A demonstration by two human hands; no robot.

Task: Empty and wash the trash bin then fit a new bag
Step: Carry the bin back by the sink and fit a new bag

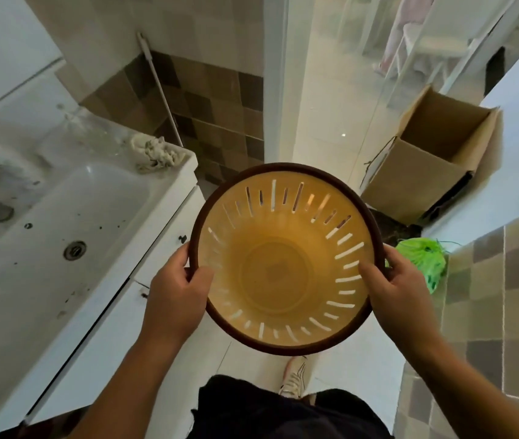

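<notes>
Hands (pixel 176 289) grip bin (pixel 283 267) — empty

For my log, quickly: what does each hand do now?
Left hand: closed grip on the rim of the orange trash bin.
Right hand: closed grip on the bin's opposite rim.

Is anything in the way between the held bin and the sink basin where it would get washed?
Nothing visible blocks it. Left hand and right hand grip the bin by its rim, in the air right of the sink. The basin is open; the rag lies on the back corner.
</notes>
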